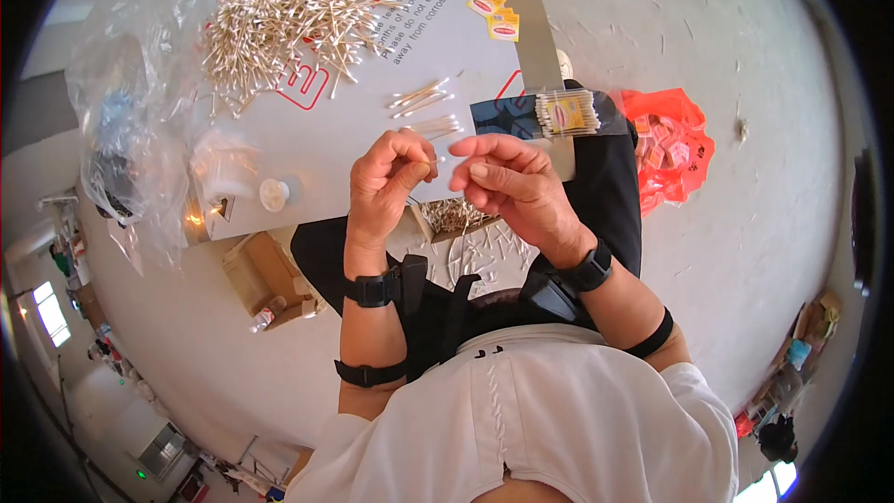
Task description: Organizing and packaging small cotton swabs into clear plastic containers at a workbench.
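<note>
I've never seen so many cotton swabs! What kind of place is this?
Probably a small packing workshop: a heap of loose cotton swabs on the board, a packed swab bundle, and an orange bag of small packets.

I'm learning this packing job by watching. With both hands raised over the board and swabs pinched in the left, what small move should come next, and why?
Probably reach the right hand to the small loose bunch of cotton swabs on the white board: the left hand pinches only a few, while the wrapped swab bundle beside them looks far fuller.

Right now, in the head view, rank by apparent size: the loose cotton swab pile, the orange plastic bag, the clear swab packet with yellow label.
1. Loose cotton swab pile
2. Orange plastic bag
3. Clear swab packet with yellow label
</note>
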A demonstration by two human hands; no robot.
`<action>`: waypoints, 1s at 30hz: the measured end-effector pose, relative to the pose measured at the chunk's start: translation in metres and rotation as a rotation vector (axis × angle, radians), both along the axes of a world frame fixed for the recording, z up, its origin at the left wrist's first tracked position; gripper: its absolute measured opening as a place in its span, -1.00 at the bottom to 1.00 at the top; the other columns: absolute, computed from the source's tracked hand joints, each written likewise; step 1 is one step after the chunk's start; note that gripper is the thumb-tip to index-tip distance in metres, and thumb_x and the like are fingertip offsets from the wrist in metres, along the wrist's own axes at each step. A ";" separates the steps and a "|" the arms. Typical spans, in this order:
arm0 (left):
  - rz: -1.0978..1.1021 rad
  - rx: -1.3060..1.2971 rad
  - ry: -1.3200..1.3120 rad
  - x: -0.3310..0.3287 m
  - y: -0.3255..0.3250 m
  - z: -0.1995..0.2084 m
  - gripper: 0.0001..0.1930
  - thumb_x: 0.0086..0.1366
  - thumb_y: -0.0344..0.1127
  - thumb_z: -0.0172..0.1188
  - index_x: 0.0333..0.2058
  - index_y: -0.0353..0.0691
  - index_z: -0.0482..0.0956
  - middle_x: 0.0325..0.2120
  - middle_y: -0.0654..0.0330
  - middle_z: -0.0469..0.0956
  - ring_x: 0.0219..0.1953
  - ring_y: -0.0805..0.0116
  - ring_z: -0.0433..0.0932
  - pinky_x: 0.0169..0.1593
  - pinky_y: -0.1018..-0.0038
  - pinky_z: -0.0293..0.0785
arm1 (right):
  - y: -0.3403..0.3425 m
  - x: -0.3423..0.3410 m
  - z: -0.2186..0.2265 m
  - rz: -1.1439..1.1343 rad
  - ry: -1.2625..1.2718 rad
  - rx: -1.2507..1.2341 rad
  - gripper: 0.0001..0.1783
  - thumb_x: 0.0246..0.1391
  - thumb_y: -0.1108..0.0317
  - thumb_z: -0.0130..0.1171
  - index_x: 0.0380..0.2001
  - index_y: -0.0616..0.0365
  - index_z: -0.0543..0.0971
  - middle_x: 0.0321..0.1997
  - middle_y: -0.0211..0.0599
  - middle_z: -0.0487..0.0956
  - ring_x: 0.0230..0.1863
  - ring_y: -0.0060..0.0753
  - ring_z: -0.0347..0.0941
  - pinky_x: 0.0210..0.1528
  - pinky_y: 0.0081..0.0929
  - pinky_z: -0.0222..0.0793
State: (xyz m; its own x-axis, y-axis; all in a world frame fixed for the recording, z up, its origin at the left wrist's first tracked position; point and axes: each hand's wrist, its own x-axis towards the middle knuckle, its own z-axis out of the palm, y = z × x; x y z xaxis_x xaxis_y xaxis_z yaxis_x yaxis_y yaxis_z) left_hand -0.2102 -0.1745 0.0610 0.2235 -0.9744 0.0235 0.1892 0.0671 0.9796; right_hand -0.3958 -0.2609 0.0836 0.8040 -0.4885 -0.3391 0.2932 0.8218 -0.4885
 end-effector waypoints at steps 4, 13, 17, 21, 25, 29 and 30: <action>-0.008 -0.048 -0.040 -0.001 -0.006 0.008 -0.87 0.28 -0.47 0.24 -0.37 -0.27 0.43 -0.38 0.22 0.49 -0.34 0.55 0.45 -0.22 0.61 0.43 | 0.002 0.010 0.009 -0.007 -0.097 -0.031 -0.76 0.24 0.54 0.10 -0.06 0.24 0.62 -0.19 -0.21 0.67 -0.31 -0.58 0.53 -0.25 -0.65 0.48; 0.016 -0.062 -0.054 -0.001 -0.008 0.013 -0.86 0.24 -0.48 0.27 -0.38 -0.27 0.44 -0.38 0.22 0.48 -0.34 0.51 0.42 -0.21 0.61 0.39 | 0.007 0.010 0.015 -0.024 -0.110 -0.089 -0.78 0.22 0.54 0.12 -0.09 0.27 0.62 -0.20 -0.14 0.66 -0.32 -0.54 0.56 -0.21 -0.59 0.52; 0.011 -0.062 -0.044 -0.003 -0.010 0.017 -0.87 0.23 -0.50 0.27 -0.38 -0.27 0.45 -0.38 0.22 0.47 -0.34 0.52 0.42 -0.24 0.62 0.39 | 0.007 0.010 0.016 -0.043 -0.067 -0.128 -0.81 0.21 0.53 0.15 -0.12 0.25 0.63 -0.24 -0.17 0.67 -0.35 -0.58 0.55 -0.27 -0.63 0.50; 0.010 -0.061 -0.105 -0.004 -0.011 0.018 -0.87 0.23 -0.52 0.26 -0.38 -0.28 0.45 -0.39 0.22 0.47 -0.36 0.52 0.42 -0.26 0.63 0.39 | 0.009 0.011 0.013 -0.077 -0.007 -0.134 -0.82 0.19 0.53 0.18 -0.14 0.23 0.64 -0.29 -0.21 0.67 -0.40 -0.62 0.53 -0.36 -0.68 0.44; 0.015 -0.060 -0.049 -0.004 -0.009 0.012 -0.86 0.23 -0.49 0.27 -0.38 -0.28 0.45 -0.39 0.23 0.47 -0.37 0.54 0.41 -0.28 0.63 0.39 | 0.012 0.012 0.010 -0.103 -0.050 -0.110 -0.77 0.17 0.54 0.20 -0.09 0.22 0.62 -0.29 -0.21 0.67 -0.41 -0.63 0.51 -0.38 -0.68 0.44; 0.022 -0.043 0.005 -0.005 -0.007 0.006 -0.85 0.25 -0.43 0.28 -0.38 -0.28 0.45 -0.39 0.23 0.46 -0.38 0.55 0.40 -0.28 0.64 0.39 | 0.015 0.012 0.003 -0.100 -0.086 -0.100 -0.72 0.16 0.55 0.21 -0.04 0.22 0.59 -0.28 -0.20 0.66 -0.41 -0.62 0.51 -0.38 -0.68 0.45; 0.016 -0.043 0.034 -0.005 -0.007 0.005 -0.84 0.25 -0.41 0.29 -0.38 -0.27 0.45 -0.39 0.22 0.46 -0.37 0.55 0.40 -0.28 0.64 0.39 | 0.016 0.012 0.002 -0.097 -0.092 -0.095 -0.70 0.16 0.55 0.21 -0.02 0.22 0.59 -0.28 -0.20 0.66 -0.41 -0.62 0.51 -0.38 -0.68 0.45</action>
State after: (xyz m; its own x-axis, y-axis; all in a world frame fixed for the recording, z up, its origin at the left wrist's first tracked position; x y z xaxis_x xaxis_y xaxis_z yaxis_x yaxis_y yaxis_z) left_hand -0.2156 -0.1814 0.0655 0.2405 -0.9690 0.0572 0.2210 0.1120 0.9688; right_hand -0.3835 -0.2453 0.0858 0.7772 -0.5915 -0.2147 0.4157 0.7387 -0.5305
